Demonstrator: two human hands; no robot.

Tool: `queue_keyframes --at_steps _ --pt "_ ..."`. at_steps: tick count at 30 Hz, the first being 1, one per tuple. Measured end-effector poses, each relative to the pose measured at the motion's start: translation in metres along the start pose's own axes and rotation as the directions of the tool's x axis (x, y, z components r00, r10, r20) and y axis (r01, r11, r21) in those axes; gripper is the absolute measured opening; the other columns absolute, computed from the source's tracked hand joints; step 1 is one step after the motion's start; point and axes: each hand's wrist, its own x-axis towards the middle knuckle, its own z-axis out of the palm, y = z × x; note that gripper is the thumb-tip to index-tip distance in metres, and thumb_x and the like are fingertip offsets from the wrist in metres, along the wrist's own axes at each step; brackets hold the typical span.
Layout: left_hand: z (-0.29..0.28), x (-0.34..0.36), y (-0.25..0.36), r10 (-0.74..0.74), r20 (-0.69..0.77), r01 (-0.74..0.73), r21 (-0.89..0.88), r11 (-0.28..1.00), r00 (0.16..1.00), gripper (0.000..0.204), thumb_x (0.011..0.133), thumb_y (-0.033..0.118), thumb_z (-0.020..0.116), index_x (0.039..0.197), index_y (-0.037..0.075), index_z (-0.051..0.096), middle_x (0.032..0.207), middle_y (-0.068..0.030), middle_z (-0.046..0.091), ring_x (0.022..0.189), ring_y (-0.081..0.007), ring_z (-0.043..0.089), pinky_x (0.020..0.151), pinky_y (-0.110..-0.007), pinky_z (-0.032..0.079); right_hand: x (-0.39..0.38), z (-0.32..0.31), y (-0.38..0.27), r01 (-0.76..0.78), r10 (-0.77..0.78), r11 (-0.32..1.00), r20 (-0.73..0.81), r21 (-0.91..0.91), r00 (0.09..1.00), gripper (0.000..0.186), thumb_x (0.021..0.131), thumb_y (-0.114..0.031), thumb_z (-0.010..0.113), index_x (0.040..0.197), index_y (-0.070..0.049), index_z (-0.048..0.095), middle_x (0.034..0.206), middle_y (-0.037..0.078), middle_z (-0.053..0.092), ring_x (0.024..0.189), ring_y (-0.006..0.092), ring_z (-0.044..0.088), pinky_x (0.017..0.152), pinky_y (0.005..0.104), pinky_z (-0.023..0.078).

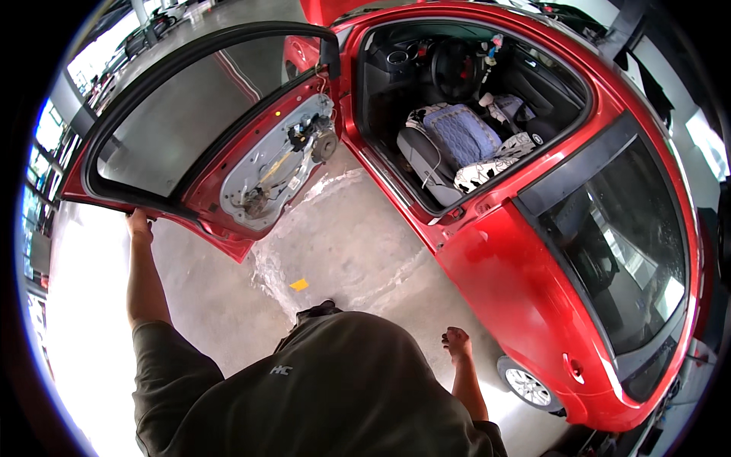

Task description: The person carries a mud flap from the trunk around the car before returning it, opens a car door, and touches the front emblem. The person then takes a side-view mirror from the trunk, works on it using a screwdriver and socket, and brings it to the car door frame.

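Note:
A red car door [199, 183] swings wide open at the left, its inner trim gone. Bare metal, a grey inner panel [255, 194], wiring and a round speaker [325, 145] show on it. My left hand [139, 225] reaches out and grips the door's rear edge, below the window glass [205, 114]. Low at my right side, my right hand [457, 344] hangs beside the car body with its fingers curled in. Whether anything lies inside those fingers is hidden.
Through the doorway show the driver's seat [461, 137] with a blue quilted cover and the steering wheel [454, 68]. The rear door [525, 282] is closed, with a wheel [527, 387] below. A yellow patch [298, 285] lies on the concrete floor [358, 236].

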Motion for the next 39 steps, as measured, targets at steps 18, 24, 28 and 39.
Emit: queue_keyframes --at_steps 18,24,28,39 --pt "0.036 0.109 -0.067 0.291 0.031 -0.292 0.153 0.944 0.956 0.056 0.093 0.031 0.060 0.130 -0.010 0.048 0.117 -0.0187 0.062 0.105 -0.0269 0.058 0.092 -0.038 0.046 0.018 0.161 0.052 -0.247 0.254 0.936 -0.005 -0.251 0.967 0.019 0.091 -0.020 0.055 0.078 -0.010 0.065 0.067 0.005 0.062 0.052 0.0177 0.056 0.043 0.0347 0.044" --pt "-0.006 0.121 -0.269 0.134 0.452 -0.465 0.785 0.409 0.882 0.038 0.098 0.031 0.051 0.112 -0.001 0.065 0.103 -0.0199 0.069 0.097 -0.0379 0.065 0.089 -0.046 0.051 -0.017 0.299 -0.110 0.137 -0.138 0.972 0.007 -0.191 0.990 0.019 0.090 -0.015 0.060 0.104 -0.005 0.069 0.084 0.006 0.069 0.073 0.0161 0.065 0.065 0.0326 0.054" --pt "-0.072 0.041 -0.404 -0.958 0.180 -0.017 0.983 0.181 0.223 0.021 0.095 0.031 0.059 0.103 0.012 0.063 0.070 -0.0059 0.057 0.055 -0.0239 0.056 0.050 -0.045 0.048 -0.066 0.342 -0.132 0.390 -0.343 0.819 0.186 -0.421 0.921 0.027 0.090 -0.017 0.064 0.114 -0.006 0.067 0.089 0.007 0.071 0.083 0.0172 0.068 0.078 0.0328 0.055" --pt "0.006 -0.019 -0.414 -0.505 0.808 -0.694 0.550 0.464 0.303 0.019 0.086 0.022 0.056 0.086 0.009 0.070 0.086 -0.0122 0.070 0.081 -0.0300 0.066 0.074 -0.043 0.052 -0.202 0.242 0.107 -0.465 0.489 0.822 -0.013 -0.327 0.872 0.012 0.090 -0.017 0.063 0.096 -0.008 0.068 0.080 0.004 0.067 0.067 0.0164 0.063 0.058 0.0320 0.051"
